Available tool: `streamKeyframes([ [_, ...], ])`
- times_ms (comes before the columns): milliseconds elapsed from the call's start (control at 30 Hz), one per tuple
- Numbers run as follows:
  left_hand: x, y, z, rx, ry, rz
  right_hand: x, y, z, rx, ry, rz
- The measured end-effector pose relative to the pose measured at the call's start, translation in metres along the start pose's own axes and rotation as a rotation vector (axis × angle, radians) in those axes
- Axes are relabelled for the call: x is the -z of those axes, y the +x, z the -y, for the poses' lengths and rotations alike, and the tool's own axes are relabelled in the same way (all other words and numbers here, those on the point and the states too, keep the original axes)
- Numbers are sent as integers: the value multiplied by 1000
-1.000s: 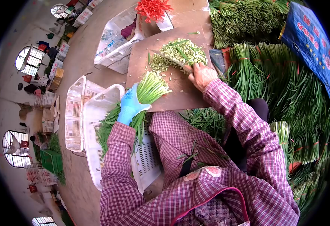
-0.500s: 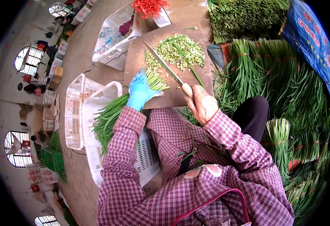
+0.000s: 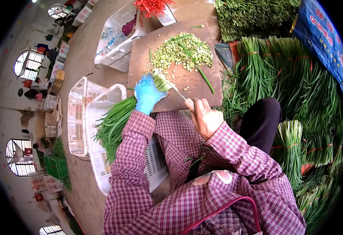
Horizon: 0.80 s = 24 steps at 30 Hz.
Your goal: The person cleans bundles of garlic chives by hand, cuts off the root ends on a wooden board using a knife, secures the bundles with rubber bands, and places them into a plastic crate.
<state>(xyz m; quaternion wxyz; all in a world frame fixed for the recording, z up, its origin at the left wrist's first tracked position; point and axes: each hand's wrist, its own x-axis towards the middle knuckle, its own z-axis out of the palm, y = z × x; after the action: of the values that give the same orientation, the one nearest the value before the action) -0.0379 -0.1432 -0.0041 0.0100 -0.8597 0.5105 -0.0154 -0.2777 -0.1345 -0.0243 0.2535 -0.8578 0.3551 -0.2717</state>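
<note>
My left hand, in a light blue glove, is closed around a bunch of green chives near its pale ends. The pale ends lie on a brown cutting board, while the leaves hang off its left side. My bare right hand grips a knife at the board's near edge. Its blade shows nearly edge-on, close beside the stalk ends. Chopped pale-green pieces are heaped on the board's far half, with a few loose long leaves across them.
A white basket stands beneath the hanging leaves. Another white crate, holding plastic and cloth, sits beyond at left. Red ties lie at the top. Tied chive bundles are stacked at right near a blue printed sack.
The knife has moved from over the board's middle toward me and left, to the stalk ends, and its blade has turned edge-on. My left hand still holds the bunch.
</note>
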Motion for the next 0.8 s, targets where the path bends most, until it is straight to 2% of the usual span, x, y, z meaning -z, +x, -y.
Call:
streamKeyframes([
  [300,-2,-2,-4,-23,57,-65,-5,0,-3,-43,-11,87],
  [400,3,-2,-8,25,70,62,0,5,2,-67,-37,125],
  [600,-4,-1,-7,21,60,41,10,22,9,-111,-32,252],
  [800,-6,-5,-6,-18,50,-32,-3,41,3,-111,33,254],
])
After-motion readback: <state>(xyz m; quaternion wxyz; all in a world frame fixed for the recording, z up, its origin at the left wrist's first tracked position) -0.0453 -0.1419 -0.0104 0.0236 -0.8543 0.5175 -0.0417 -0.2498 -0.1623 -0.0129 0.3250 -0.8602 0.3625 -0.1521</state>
